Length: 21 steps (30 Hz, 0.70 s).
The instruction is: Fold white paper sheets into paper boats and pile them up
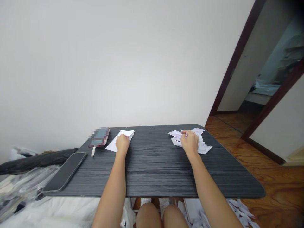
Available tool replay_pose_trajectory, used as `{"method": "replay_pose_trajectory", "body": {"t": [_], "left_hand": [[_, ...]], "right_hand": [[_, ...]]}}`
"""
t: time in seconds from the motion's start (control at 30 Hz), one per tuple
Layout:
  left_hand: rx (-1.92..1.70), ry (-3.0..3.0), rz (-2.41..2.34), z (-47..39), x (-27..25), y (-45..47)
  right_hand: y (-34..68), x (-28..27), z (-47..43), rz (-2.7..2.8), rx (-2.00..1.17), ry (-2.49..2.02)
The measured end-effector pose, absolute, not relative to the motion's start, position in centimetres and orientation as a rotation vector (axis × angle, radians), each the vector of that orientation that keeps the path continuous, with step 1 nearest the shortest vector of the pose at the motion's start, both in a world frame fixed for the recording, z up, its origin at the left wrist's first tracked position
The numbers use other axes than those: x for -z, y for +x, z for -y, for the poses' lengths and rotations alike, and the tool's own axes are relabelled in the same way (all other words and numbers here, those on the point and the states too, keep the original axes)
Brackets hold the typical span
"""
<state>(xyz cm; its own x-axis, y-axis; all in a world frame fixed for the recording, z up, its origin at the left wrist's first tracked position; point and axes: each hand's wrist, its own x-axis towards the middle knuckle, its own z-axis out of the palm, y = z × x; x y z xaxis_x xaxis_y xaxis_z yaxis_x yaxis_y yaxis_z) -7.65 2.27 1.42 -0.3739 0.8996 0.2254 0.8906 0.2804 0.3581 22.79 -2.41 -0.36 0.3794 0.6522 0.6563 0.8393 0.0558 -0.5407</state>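
A small stack of white paper sheets (110, 146) lies at the left of the dark table. My left hand (122, 142) rests on it with curled fingers, closed on paper at its right side; the fingertips are mostly hidden. At the right of the table is a loose pile of folded white paper pieces (204, 148), with pointed ends sticking out on several sides. Over this pile, my right hand (190, 141) has thumb and forefinger drawn together in a pinch. Whatever is between those fingers cannot be told from the paper behind.
The dark table (154, 171) stands against a white wall. On its left are a phone (65, 172) and a blurred-out flat object (99, 136) with a white strap (93, 151). Folded papers (241, 210) lie below the right front edge. Plastic-wrapped things (28, 182) crowd the left.
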Motion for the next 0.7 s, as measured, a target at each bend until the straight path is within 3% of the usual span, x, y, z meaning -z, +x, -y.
{"method": "replay_pose_trajectory", "body": {"t": [0.2, 0.4, 0.7], "left_hand": [[-1.030, 2.264, -2.348, -1.1, -1.9, -4.4], [-0.925, 2.602, -1.692, -0.3, -0.9, -1.3], [-0.787, 2.267, -0.978, 1.0, -0.6, 1.1]], "right_hand": [[21.5, 0.5, 2.3, 1.531, 0.094, -1.458], [17.7, 1.5, 2.9, 1.885, -0.258, -1.257], [16.8, 1.8, 3.2, 2.037, -0.392, -1.180]]}}
